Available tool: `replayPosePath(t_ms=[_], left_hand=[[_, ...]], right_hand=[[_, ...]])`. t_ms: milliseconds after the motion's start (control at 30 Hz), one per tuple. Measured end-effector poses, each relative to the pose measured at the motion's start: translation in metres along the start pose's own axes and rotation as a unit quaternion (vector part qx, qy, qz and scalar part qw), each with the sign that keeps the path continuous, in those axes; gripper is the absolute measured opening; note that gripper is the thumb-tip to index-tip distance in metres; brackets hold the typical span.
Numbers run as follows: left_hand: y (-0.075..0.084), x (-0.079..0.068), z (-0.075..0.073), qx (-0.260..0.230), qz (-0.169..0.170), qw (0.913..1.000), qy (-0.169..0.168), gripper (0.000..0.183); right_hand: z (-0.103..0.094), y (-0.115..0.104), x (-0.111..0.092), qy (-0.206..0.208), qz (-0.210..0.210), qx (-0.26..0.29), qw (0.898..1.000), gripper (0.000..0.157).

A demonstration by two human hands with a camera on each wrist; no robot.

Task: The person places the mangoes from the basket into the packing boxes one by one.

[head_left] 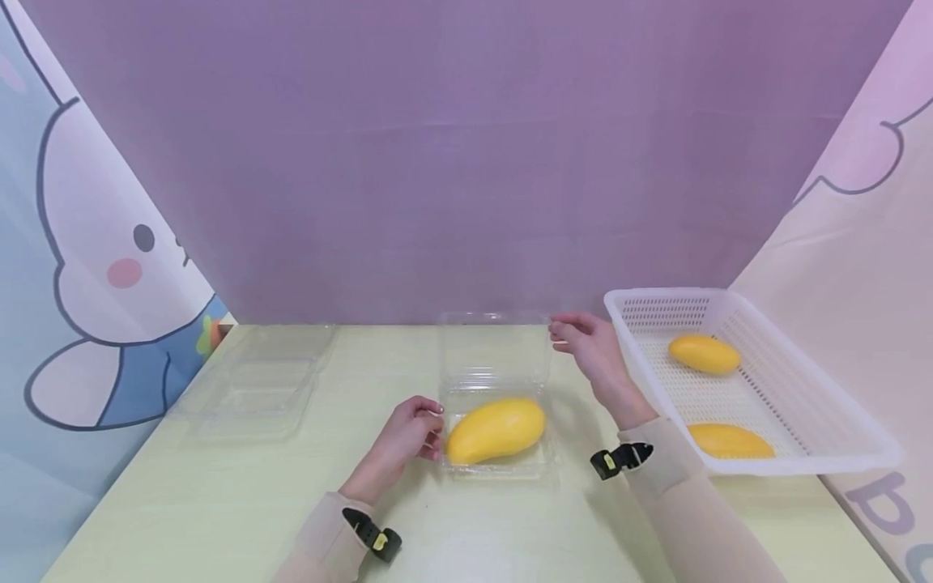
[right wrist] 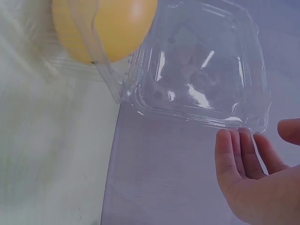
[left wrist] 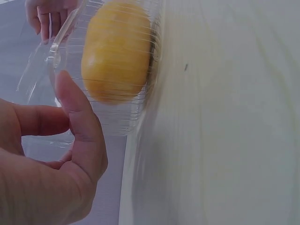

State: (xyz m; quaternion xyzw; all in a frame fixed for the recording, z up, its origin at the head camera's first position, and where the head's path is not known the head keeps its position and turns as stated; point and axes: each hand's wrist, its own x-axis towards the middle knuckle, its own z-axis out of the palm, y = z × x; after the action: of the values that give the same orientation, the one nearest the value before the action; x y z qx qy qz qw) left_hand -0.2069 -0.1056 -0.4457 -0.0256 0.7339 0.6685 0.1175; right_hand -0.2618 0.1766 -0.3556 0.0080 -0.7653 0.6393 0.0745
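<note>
A yellow mango (head_left: 497, 431) lies in the base of a clear plastic clamshell box (head_left: 503, 471). Its transparent lid (right wrist: 197, 65) stands raised at the far side, hinged to the base. My left hand (head_left: 408, 437) is at the left side of the box, thumb tip right at the rim (left wrist: 52, 58) in the left wrist view. Up at the lid's right edge is my right hand (head_left: 594, 352). In the right wrist view its fingertips (right wrist: 232, 140) touch the lid's corner while the thumb stands apart.
To the right, a white perforated basket (head_left: 809, 405) holds two more mangoes, one toward the back (head_left: 704, 355) and one near the front (head_left: 729, 441). More clear plastic boxes (head_left: 255, 397) sit at the left of the table (head_left: 364, 364). A purple backdrop (head_left: 466, 162) rises behind.
</note>
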Motion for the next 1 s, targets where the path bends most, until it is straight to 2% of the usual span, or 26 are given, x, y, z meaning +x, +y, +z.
replayPosePath(t_ms=[400, 567, 833, 1000], left_hand=[[0.001, 0.001, -0.001, -0.007, -0.006, 1.0, 0.001, 0.028], [0.001, 0.0, -0.001, 0.0, -0.006, 1.0, 0.007, 0.029], [0.0, 0.002, -0.002, 0.004, -0.009, 1.0, 0.003, 0.029], [-0.001, 0.002, -0.003, 0.008, -0.008, 0.9999, 0.0, 0.03]], right_hand=[[-0.013, -0.003, -0.014, -0.036, -0.001, 0.047, 0.998, 0.033], [-0.015, 0.003, -0.015, -0.061, 0.028, 0.052, 0.996, 0.03], [-0.018, 0.016, -0.015, -0.111, 0.084, 0.009, 0.99, 0.022], [-0.018, 0.026, -0.019, -0.132, 0.112, -0.009, 0.985, 0.03]])
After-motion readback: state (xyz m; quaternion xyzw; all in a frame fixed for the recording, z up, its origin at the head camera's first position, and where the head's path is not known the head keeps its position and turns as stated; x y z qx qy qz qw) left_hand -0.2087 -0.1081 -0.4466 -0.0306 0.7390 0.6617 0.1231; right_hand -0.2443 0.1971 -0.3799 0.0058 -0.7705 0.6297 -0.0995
